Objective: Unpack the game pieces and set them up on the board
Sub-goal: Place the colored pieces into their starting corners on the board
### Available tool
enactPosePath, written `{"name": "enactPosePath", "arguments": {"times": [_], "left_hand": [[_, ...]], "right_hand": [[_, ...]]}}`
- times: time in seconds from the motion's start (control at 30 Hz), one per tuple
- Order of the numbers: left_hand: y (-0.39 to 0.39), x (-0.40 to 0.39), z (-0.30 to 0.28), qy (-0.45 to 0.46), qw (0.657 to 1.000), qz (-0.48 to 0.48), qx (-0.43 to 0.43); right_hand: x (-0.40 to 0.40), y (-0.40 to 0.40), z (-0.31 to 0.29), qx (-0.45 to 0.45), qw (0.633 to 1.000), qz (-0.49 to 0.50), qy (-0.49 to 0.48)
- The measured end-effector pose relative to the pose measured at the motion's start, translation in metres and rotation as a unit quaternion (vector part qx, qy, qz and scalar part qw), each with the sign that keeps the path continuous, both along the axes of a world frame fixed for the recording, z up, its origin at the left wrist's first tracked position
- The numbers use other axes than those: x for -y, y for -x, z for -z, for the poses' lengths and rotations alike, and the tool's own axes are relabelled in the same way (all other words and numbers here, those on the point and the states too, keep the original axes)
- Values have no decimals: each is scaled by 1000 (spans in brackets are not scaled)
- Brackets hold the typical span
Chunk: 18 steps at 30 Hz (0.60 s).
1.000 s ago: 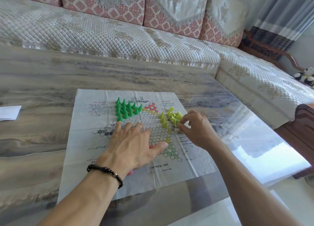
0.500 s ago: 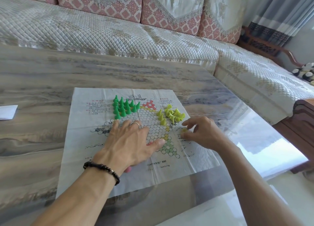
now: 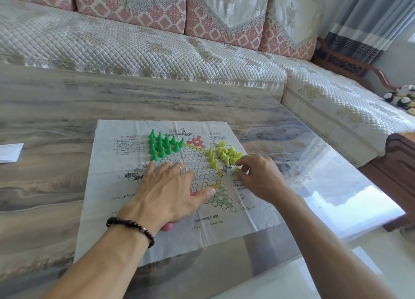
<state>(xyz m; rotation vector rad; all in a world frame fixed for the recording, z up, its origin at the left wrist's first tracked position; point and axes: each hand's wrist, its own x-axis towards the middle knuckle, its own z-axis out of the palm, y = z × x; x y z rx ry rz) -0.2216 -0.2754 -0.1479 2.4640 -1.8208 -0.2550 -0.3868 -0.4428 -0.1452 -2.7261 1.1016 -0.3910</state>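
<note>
A paper game board [image 3: 125, 229] with a star of printed circles lies on the table. Several green cone pieces [image 3: 162, 145] stand on its far left. Several yellow-green cone pieces [image 3: 224, 154] cluster at the star's right point, some tipped over. My left hand [image 3: 167, 192] lies flat on the board with fingers spread, a pink piece [image 3: 167, 227] peeking from under its heel. My right hand [image 3: 258, 177] pinches a yellow-green piece [image 3: 237, 171] just right of the cluster, near the paper.
The marble-pattern table [image 3: 45, 186] has its glossy right edge close to my right arm. A white paper slip [image 3: 10, 152] lies at the far left. A quilted sofa [image 3: 157, 47] runs behind the table, with a wooden armrest [image 3: 395, 159] at the right.
My right hand drew back from the yellow-green cluster toward me and now pinches a single piece low beside it. The left hand stays flat on the board.
</note>
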Motion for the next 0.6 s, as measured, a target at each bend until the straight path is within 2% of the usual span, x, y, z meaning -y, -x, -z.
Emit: {"name": "enactPosePath", "arguments": {"times": [0.13,0.3,0.6], "left_hand": [[0,0,1,4,1000,2,5],[0,0,1,1,1000,-4,-1],[-1,-3,2,5,1000,-3,-18]], "right_hand": [[-2,-5,-7,-45,999,-2,-10],[-6,-11,-10,-11,999,26,-26],[-3,-19,-10,-59,997,15,-43]]}}
